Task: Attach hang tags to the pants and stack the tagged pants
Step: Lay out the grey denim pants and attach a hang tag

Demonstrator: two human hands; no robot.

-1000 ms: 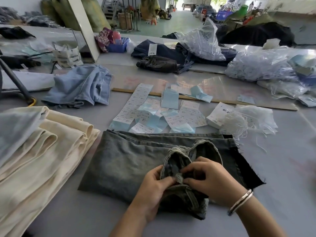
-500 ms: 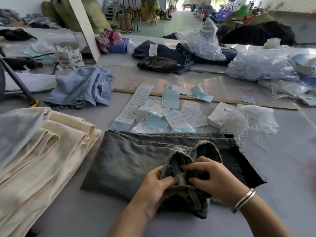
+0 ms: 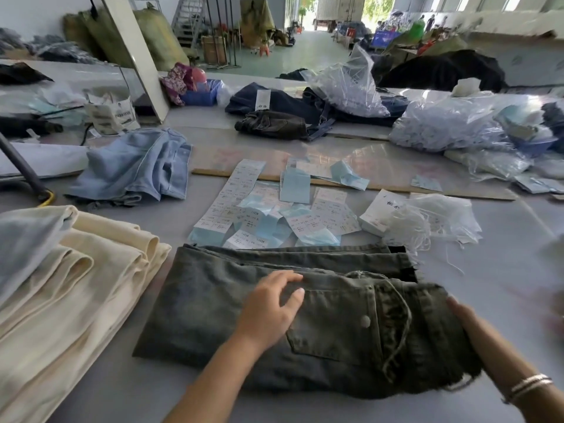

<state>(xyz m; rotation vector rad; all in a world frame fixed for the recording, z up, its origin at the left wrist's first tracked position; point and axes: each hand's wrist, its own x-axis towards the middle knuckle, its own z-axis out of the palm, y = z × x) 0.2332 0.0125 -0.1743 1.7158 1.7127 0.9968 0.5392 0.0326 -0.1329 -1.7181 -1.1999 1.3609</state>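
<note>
My left hand (image 3: 268, 312) lay spread flat on the folded grey pants (image 3: 320, 325) on the table (image 3: 503, 270); my right hand (image 3: 464, 315) gripped their right edge, beside cream pants (image 3: 76, 288).

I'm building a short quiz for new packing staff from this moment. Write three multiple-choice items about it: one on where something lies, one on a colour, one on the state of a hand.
1. Where does the cream pants stack lie relative to the grey-green pants?
A. On the person's left
B. On the person's right
C. On top of them

2. What colour are the loose pants lying beyond the cream stack?
A. Red
B. Light blue
C. Black

3. How does the left hand lie?
A. Clenched in a fist in the air
B. Pinching a paper tag
C. Open, resting flat on the grey-green pants

Answers: 1 A, the cream stack fills the left edge of the table. 2 B, the fabric is pale blue denim. 3 C, its fingers spread over the cloth near the pocket.
</note>
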